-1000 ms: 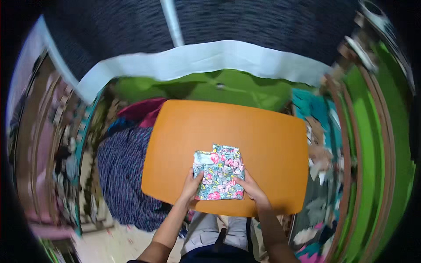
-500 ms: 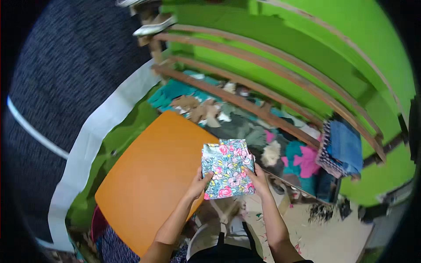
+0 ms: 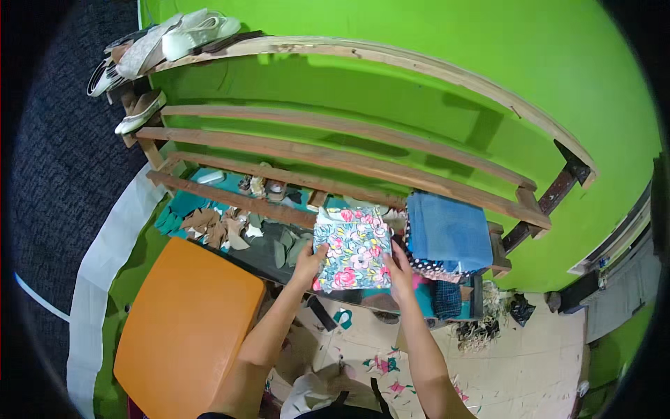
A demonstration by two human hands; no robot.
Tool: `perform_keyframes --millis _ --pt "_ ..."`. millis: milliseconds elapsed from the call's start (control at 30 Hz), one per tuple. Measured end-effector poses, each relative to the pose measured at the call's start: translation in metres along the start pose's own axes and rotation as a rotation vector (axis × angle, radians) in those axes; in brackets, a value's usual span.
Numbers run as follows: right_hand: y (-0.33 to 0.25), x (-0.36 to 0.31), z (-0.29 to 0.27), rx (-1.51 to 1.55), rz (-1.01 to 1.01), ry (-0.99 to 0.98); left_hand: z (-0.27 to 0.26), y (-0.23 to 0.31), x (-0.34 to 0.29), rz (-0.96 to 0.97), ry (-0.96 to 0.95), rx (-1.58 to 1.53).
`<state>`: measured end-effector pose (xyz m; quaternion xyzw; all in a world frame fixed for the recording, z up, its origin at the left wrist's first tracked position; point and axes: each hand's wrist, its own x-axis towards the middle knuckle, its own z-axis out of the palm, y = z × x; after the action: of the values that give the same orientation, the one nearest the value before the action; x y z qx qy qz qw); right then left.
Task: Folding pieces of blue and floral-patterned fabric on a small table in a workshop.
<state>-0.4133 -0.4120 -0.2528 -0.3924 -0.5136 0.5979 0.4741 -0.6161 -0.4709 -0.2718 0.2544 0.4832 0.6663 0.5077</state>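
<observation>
A folded floral cloth (image 3: 352, 248), blue-grey with pink flowers, is held flat in front of me between both hands. My left hand (image 3: 308, 264) grips its left edge, thumb on top. On the opposite edge my right hand (image 3: 399, 271) is closed in the same way, with the fingers partly hidden beneath. Just right of the cloth lies a stack of folded fabric (image 3: 448, 230), blue denim on top and dotted cloth below, on the wooden rack. The cloth hides part of the rack's lower bars.
An orange table (image 3: 185, 321) stands at the left. Brown fabric scraps (image 3: 215, 225) lie on the rack's bottom level. White shoes (image 3: 199, 33) sit on its top left end. Scraps litter the tiled floor (image 3: 516, 363); a green wall (image 3: 433, 42) rises behind.
My view has shifted toward the rack and to the right. The cloth, still in both hands, has gone from beside the table to in front of the rack, near the denim stack.
</observation>
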Motion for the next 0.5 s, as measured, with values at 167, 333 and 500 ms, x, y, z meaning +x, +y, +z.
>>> perform_keyframes --millis 167,333,500 --pt "0.023 0.013 0.005 -0.242 -0.279 0.006 -0.008 -0.029 0.052 0.181 -0.073 0.088" --pt "0.041 0.037 0.027 -1.035 -0.725 0.387 -0.017 -0.046 0.118 0.519 -0.025 0.538" --pt "0.030 0.065 0.032 -1.063 -0.527 0.525 0.016 -0.037 0.155 0.675 -0.032 0.792"
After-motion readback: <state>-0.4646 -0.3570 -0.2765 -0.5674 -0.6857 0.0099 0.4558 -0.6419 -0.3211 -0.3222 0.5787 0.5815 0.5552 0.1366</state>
